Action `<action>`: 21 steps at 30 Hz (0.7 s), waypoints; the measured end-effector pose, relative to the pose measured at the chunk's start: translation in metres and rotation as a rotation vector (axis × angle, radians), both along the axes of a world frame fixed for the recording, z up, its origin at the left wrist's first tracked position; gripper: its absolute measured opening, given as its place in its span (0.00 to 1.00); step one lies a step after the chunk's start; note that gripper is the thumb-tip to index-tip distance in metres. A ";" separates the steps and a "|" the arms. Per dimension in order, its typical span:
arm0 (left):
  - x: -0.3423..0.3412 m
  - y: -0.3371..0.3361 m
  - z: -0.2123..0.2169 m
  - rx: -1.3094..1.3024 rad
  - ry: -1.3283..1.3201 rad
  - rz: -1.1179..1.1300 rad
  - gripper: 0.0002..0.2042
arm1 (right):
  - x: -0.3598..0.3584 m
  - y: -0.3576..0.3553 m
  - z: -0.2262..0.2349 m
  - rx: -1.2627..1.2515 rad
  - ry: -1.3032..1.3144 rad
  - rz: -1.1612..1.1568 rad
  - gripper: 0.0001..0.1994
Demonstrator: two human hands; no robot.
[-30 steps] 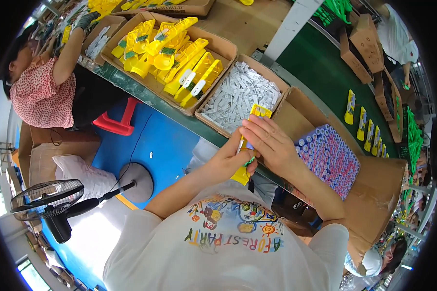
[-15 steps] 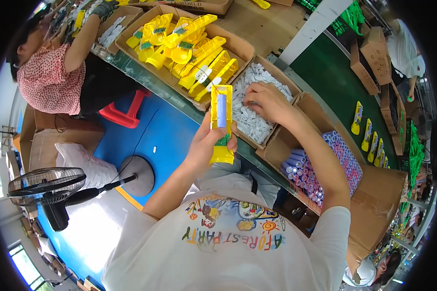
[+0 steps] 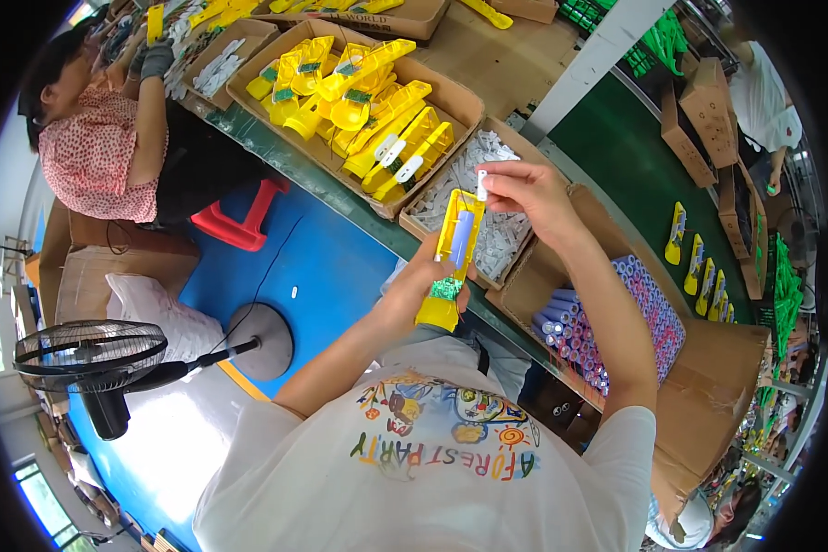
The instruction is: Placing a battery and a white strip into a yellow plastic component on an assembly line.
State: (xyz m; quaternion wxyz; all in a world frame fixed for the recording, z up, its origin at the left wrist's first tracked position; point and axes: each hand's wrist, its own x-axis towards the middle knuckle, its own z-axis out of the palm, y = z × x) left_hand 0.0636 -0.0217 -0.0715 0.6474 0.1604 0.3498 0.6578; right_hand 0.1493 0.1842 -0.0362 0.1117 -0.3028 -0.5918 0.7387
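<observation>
Raised from among the loose white parts since half a second earlier, a worker's bare right hand (image 3: 535, 198) now has a small flat white plastic piece (image 3: 481, 187) at the far end of a trough-shaped yellow plastic housing (image 3: 474, 235), which has tilted to the right. Closest to the camera is the worker's white T-shirt (image 3: 405, 515) with a colourful cartoon print. Beyond it, the bare left hand (image 3: 416, 281) has its grip wrapped around the housing, above the near edge of the green tabletop (image 3: 267, 143); a purple-blue cylindrical cell (image 3: 461, 237) and a green circuit board (image 3: 446, 288) lie inside. The right grip is narrow, thumb and fingers pinching the white piece; whether the piece touches the housing cannot be told. Behind the hands stands a brown cardboard box (image 3: 522, 144) of similar white pieces, between a box of yellow plastic housings (image 3: 350, 110) on the left and another of upright purple-and-pink cylinders (image 3: 649, 313) on the right. Farther left, a black pedestal fan (image 3: 92, 354) and a red plastic stool (image 3: 244, 225) stand near a seated co-worker (image 3: 101, 156) in a patterned pink top and grey gloves. More yellow housings (image 3: 676, 230) line a dark green surface at right.
</observation>
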 end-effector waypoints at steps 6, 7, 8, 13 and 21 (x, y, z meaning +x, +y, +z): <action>0.010 0.009 -0.001 0.014 0.302 0.059 0.19 | 0.017 -0.015 0.002 0.534 0.020 0.042 0.07; 0.010 0.011 -0.002 0.045 0.402 0.063 0.18 | 0.021 -0.016 0.003 0.821 -0.017 0.077 0.08; 0.011 0.013 0.000 0.046 0.401 0.062 0.18 | 0.022 -0.015 0.000 0.703 0.001 0.061 0.09; 0.017 0.022 -0.002 0.134 0.357 -0.040 0.18 | 0.030 -0.009 0.008 0.760 -0.007 0.043 0.07; -0.139 0.062 0.051 -0.003 0.844 0.618 0.13 | 0.206 0.282 -0.029 1.386 -0.288 -0.492 0.13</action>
